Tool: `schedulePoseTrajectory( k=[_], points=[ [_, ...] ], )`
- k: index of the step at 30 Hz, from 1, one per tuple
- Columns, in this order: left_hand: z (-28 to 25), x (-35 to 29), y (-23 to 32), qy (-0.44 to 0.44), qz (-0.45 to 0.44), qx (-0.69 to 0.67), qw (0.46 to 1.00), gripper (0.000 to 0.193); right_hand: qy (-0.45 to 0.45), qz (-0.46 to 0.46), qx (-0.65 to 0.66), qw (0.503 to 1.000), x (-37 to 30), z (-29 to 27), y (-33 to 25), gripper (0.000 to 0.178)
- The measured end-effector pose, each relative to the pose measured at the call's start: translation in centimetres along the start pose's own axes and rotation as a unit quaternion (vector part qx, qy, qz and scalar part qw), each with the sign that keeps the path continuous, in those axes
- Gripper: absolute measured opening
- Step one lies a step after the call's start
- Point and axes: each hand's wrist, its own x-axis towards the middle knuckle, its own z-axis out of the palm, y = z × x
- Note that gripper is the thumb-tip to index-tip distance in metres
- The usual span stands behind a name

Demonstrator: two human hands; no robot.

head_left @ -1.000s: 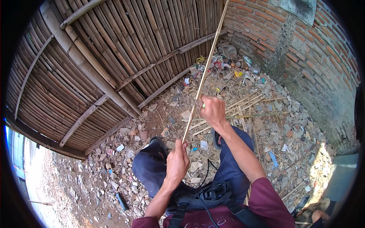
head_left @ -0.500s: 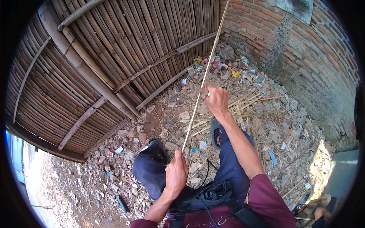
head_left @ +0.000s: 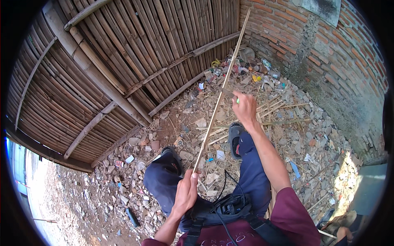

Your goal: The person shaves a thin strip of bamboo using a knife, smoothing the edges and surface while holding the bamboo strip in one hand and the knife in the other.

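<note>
A long, thin bamboo strip slants away from me, its far tip up before the corner of the walls. My left hand is closed around its near end, thumb along the top. In my right hand is a knife with a bit of green showing at the handle. Its dark blade reaches left to the strip and seems to touch it around the middle. Both hands are above the ground, in front of my bent knees.
Cut bamboo strips lie on the rubble beyond my right foot. A bamboo-slat wall stands on the left, a brick wall on the right. Litter is heaped in their corner. A black cable loops over my lap.
The strip has shifted toward me, and its far tip now shows inside the picture. My left hand has dropped slightly lower. My right hand with the knife has moved a little right.
</note>
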Motion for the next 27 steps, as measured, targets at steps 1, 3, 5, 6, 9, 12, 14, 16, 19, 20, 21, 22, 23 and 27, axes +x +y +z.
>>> schedulePoseTrajectory(
  k=[1,3,5,6,9,12,14,16,19,20,21,22,23,27],
  points=[
    [0.1,0.6,-0.2,0.030,0.016,-0.016,0.999,0.026,-0.035,-0.032,0.021,0.999,-1.0,0.1,-0.9,0.011],
    [0.3,2.1,-0.8,0.058,0.018,-0.051,0.997,0.032,-0.066,-0.064,0.040,0.995,-2.6,-0.1,-2.7,0.006],
    [0.6,3.1,-0.9,0.070,0.011,-0.059,0.996,0.031,-0.129,-0.102,0.080,0.983,-4.1,-0.1,-4.4,0.002],
    [0.8,3.5,-1.0,0.083,0.004,-0.067,0.994,0.031,-0.128,-0.103,0.082,0.983,-4.6,0.2,-4.9,0.002],
    [1.5,4.0,0.1,0.094,0.021,-0.082,0.992,0.026,-0.142,-0.165,0.107,0.970,-5.8,1.0,-5.3,0.005],
    [1.8,4.4,0.3,0.094,0.033,-0.091,0.991,0.022,-0.154,-0.156,0.112,0.969,-6.0,1.0,-5.6,0.004],
    [1.8,4.4,0.4,0.083,0.023,-0.110,0.990,0.021,-0.154,-0.156,0.108,0.970,-6.0,0.7,-5.8,0.004],
    [1.9,4.2,0.4,0.080,0.028,-0.116,0.990,0.021,-0.155,-0.157,0.103,0.970,-6.0,0.5,-5.8,0.004],
    [2.0,4.0,0.7,0.069,0.029,-0.134,0.988,0.021,-0.151,-0.146,0.098,0.973,-6.0,0.4,-5.6,0.004],
    [2.1,4.0,0.9,0.060,0.027,-0.145,0.987,0.021,-0.138,-0.159,0.112,0.971,-6.0,0.4,-5.5,0.005],
    [2.1,4.1,1.1,0.059,0.027,-0.146,0.987,0.021,-0.126,-0.173,0.126,0.969,-6.0,0.4,-5.3,0.007],
    [2.1,4.1,1.3,0.051,0.014,-0.165,0.985,0.024,-0.126,-0.174,0.125,0.969,-6.2,0.4,-5.2,0.007],
    [2.0,4.2,1.4,0.045,-0.001,-0.183,0.982,0.026,-0.124,-0.178,0.129,0.968,-6.3,0.2,-5.5,0.007],
    [1.9,4.3,1.3,0.024,-0.021,-0.237,0.971,0.029,-0.112,-0.163,0.151,0.969,-6.3,0.4,-5.9,0.007]
  ],
)
